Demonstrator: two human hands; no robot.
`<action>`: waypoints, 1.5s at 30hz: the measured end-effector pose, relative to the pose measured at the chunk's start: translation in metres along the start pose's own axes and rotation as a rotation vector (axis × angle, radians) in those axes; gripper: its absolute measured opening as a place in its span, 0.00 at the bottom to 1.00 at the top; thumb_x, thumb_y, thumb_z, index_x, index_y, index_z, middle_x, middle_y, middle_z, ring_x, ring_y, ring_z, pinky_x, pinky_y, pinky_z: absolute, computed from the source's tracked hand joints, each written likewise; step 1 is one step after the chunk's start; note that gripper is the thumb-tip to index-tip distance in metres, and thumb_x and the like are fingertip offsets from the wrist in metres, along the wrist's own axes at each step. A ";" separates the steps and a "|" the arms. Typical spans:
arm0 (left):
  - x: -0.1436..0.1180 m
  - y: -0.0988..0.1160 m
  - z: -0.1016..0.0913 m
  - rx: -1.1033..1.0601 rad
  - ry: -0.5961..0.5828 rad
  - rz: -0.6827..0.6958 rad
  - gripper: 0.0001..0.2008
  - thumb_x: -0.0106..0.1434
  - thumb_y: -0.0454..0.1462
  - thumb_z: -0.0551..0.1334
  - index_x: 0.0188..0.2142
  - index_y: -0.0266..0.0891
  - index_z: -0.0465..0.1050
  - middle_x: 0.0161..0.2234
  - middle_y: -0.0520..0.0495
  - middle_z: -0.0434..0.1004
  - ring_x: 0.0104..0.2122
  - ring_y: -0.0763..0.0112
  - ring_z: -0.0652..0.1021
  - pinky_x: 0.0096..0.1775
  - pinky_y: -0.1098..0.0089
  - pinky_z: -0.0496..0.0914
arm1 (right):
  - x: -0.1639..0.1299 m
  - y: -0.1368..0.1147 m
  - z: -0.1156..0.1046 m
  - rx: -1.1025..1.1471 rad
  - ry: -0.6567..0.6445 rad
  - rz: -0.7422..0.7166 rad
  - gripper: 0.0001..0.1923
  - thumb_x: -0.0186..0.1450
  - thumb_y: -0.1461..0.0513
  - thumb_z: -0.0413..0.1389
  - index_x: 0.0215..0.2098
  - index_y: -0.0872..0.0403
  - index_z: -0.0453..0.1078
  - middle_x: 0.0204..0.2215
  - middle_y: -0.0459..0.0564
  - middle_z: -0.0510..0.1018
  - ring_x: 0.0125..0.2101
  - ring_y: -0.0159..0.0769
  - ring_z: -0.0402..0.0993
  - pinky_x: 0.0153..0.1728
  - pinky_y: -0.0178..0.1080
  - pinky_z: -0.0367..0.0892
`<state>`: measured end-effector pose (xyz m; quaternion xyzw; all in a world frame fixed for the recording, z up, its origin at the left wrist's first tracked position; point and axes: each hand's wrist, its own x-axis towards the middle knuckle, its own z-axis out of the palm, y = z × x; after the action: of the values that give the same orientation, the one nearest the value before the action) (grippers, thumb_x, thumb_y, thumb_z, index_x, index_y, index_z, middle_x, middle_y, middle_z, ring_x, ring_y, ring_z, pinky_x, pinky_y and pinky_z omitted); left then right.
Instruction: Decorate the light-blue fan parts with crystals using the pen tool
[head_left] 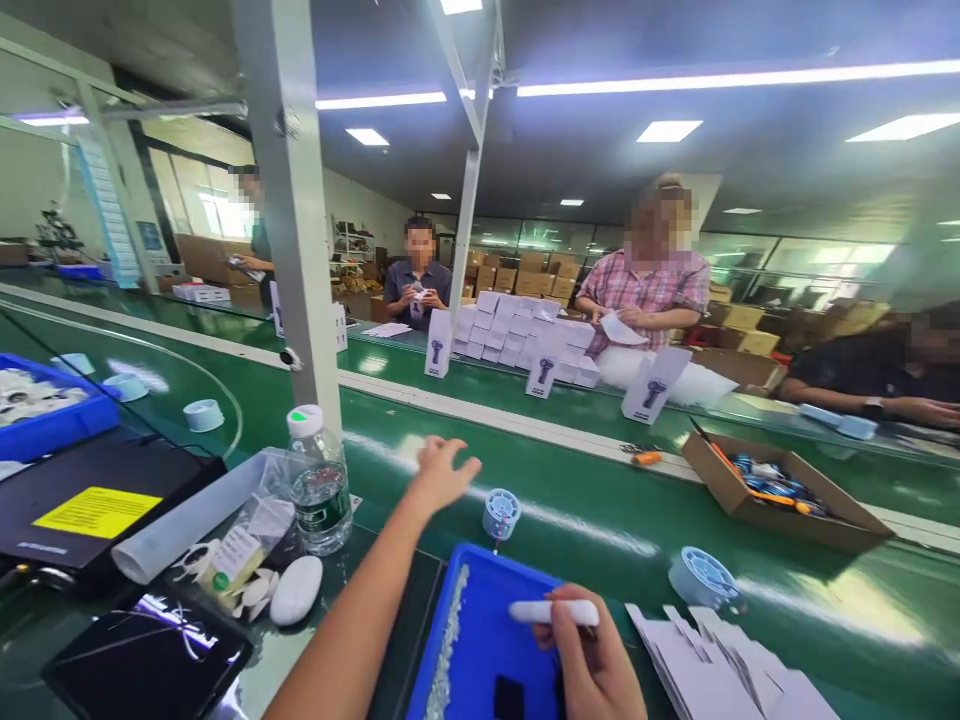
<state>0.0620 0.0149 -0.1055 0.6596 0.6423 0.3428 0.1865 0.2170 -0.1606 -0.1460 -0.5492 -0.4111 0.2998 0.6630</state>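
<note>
A white handle was gripped by the right hand over the blue tray; the left hand was stretched out, fingers spread, near a small round fan on the green surface.

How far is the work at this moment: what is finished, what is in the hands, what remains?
Finished: white boxes are stacked across the belt, by a co-worker. In hand: the right hand holds a white stick-shaped part over the blue tray; the left hand reaches, open, toward a small round part. Left: flat cartons lie unfolded.

Water bottle, cardboard box, stacked white cartons beyond green conveyor
</note>
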 end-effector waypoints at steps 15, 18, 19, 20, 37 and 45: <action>0.022 -0.079 -0.022 -0.010 0.476 -0.422 0.25 0.56 0.35 0.57 0.54 0.32 0.65 0.61 0.28 0.46 0.62 0.47 0.54 0.59 0.57 0.52 | 0.007 0.022 -0.001 -0.029 -0.434 0.066 0.16 0.64 0.50 0.54 0.42 0.51 0.72 0.35 0.51 0.80 0.34 0.41 0.78 0.38 0.42 0.75; 0.024 -0.086 -0.018 -0.022 0.472 -0.441 0.29 0.56 0.35 0.58 0.58 0.33 0.60 0.60 0.27 0.50 0.60 0.43 0.59 0.57 0.55 0.56 | 0.007 0.024 0.000 -0.028 -0.430 0.074 0.16 0.63 0.50 0.55 0.41 0.51 0.72 0.33 0.51 0.80 0.34 0.42 0.78 0.36 0.41 0.75; 0.024 -0.088 -0.016 -0.017 0.478 -0.446 0.30 0.55 0.35 0.58 0.58 0.33 0.60 0.60 0.27 0.49 0.60 0.42 0.59 0.56 0.54 0.57 | 0.008 0.024 0.000 -0.034 -0.425 0.075 0.16 0.63 0.49 0.55 0.41 0.51 0.72 0.33 0.51 0.80 0.33 0.42 0.78 0.35 0.40 0.75; 0.024 -0.089 -0.015 -0.008 0.486 -0.449 0.30 0.55 0.35 0.58 0.58 0.33 0.60 0.60 0.26 0.48 0.59 0.40 0.59 0.56 0.53 0.57 | 0.008 0.023 0.000 -0.046 -0.422 0.070 0.16 0.63 0.49 0.54 0.40 0.51 0.72 0.32 0.51 0.80 0.32 0.41 0.78 0.33 0.39 0.75; 0.028 -0.087 -0.010 0.102 0.495 -0.484 0.36 0.54 0.35 0.58 0.61 0.21 0.50 0.63 0.22 0.40 0.62 0.39 0.53 0.60 0.53 0.53 | 0.023 0.002 -0.029 -0.535 -0.124 -0.311 0.18 0.69 0.51 0.44 0.25 0.50 0.55 0.18 0.40 0.62 0.19 0.30 0.59 0.22 0.32 0.58; 0.024 -0.071 -0.017 0.226 0.319 -0.473 0.19 0.54 0.35 0.57 0.43 0.22 0.69 0.55 0.25 0.56 0.54 0.40 0.63 0.56 0.56 0.58 | 0.020 0.006 -0.029 -0.544 -0.213 -0.316 0.16 0.70 0.53 0.45 0.26 0.51 0.57 0.20 0.41 0.64 0.21 0.31 0.62 0.25 0.32 0.59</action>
<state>-0.0023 0.0425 -0.1368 0.4462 0.8333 0.3155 0.0832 0.2529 -0.1561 -0.1491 -0.6013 -0.6230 0.1280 0.4837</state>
